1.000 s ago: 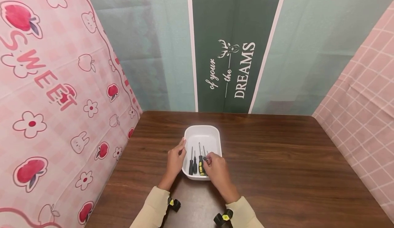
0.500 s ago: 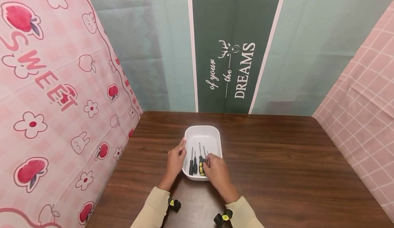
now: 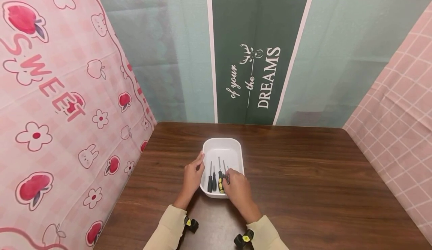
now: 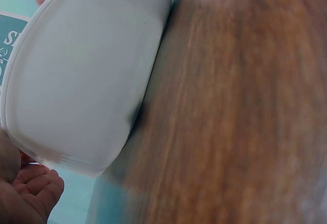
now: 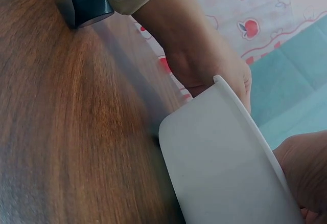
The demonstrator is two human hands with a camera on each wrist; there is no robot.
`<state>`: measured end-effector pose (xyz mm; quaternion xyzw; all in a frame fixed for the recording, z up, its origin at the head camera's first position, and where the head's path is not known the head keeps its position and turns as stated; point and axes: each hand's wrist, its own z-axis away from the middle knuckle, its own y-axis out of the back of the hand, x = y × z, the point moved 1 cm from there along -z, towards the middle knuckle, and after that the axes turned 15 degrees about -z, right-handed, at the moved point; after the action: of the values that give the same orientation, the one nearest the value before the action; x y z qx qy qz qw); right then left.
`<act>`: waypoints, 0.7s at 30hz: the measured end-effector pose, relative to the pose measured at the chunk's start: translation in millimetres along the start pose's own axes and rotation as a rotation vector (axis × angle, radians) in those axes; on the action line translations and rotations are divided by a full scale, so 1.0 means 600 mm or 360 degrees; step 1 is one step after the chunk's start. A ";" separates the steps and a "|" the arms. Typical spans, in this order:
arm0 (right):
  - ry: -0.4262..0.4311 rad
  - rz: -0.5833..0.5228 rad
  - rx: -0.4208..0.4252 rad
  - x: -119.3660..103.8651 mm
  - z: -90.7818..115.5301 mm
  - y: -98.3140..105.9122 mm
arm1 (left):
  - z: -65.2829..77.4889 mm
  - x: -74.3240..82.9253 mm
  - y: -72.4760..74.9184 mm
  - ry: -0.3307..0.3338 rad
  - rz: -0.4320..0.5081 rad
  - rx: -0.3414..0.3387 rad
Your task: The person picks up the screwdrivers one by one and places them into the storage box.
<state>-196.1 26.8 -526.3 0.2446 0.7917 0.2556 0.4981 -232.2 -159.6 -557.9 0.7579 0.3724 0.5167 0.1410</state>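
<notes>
A white tray (image 3: 222, 151) stands on the table with several screwdrivers lying in its near half. My left hand (image 3: 193, 173) holds its left rim; the left wrist view shows the thumb and curled fingers at the tray's edge. Inside the near right corner, my right hand (image 3: 239, 188) pinches a dark-handled screwdriver (image 3: 227, 178), whose handle is mostly covered by the fingers. Just left of those fingers lies a yellow-and-black screwdriver (image 3: 221, 185). Two black screwdrivers, one long (image 3: 210, 184) and one shorter (image 3: 214, 182), lie side by side near the left wall.
The brown wooden table (image 3: 297, 175) extends on both sides of the tray. A patterned pink cloth (image 3: 67, 130) hangs at the left, a green one (image 3: 251, 17) at the back, and a pink checked one (image 3: 401, 122) at the right.
The right hand has shifted very slightly within the tray, and the small dark handle in its fingers has turned a little. The left hand and the tray have stayed in place.
</notes>
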 end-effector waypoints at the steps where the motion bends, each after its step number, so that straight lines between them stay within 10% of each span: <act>1: 0.0005 0.0000 0.0006 0.000 0.000 0.000 | 0.000 0.000 0.000 0.0000 0.0001 0.0000; 21: 0.0003 0.0035 0.0015 0.002 0.000 -0.002 | -0.001 0.004 0.001 0.0016 -0.0005 -0.0021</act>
<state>-196.7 26.7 -528.0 0.2553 0.7907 0.2575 0.4933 -231.7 -158.2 -555.5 0.7538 0.3710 0.5228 0.1448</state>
